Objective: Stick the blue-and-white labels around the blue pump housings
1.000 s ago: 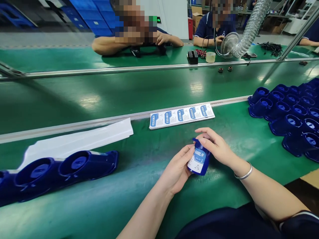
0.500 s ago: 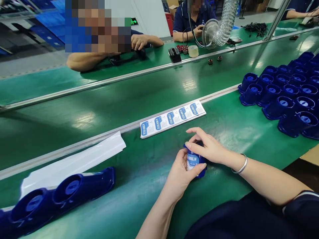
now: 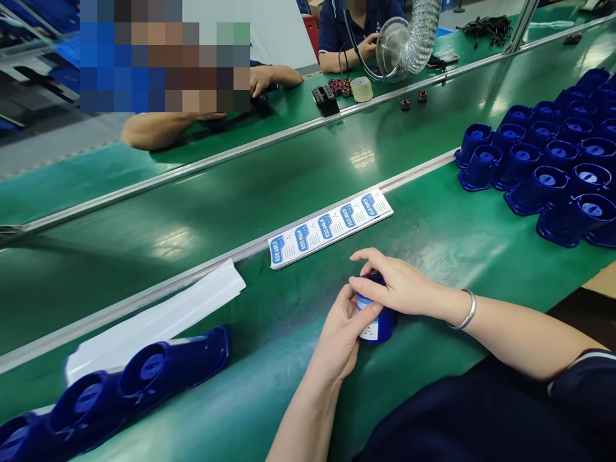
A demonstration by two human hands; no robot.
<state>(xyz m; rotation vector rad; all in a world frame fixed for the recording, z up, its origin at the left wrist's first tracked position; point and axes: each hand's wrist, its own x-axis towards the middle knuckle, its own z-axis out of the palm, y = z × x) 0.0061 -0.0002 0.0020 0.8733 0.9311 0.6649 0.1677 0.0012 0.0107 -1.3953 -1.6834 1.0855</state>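
From the camera on my head, I have a small blue cup (image 3: 376,321) standing on the green table (image 3: 433,237) right in front of me, caught between both hands and touching each of them. My left hand (image 3: 342,333) comes at it from the near left, fingers curled round its side, with the thumb laid across the white label (image 3: 366,314). My right hand (image 3: 399,289) comes in from the right and lies over the top, index finger pressed along the upper edge of the label, the other fingers arched above. Neither hand is nearer; the cup sits where they meet. Its long axis runs roughly up and down, perhaps leaning a little toward me. The sheet of labels (image 3: 331,226) lies beyond the cup, further from me, its long side running left to right beside the metal rail (image 3: 158,289). More blue cups (image 3: 543,167) stand well apart on the far right, and a row of linked ones (image 3: 110,398) at the near left, partly cut off by the frame. My fingers hide the cup's top and most of the print, so I read only part of it. I cannot tell whether the label is fully stuck down.
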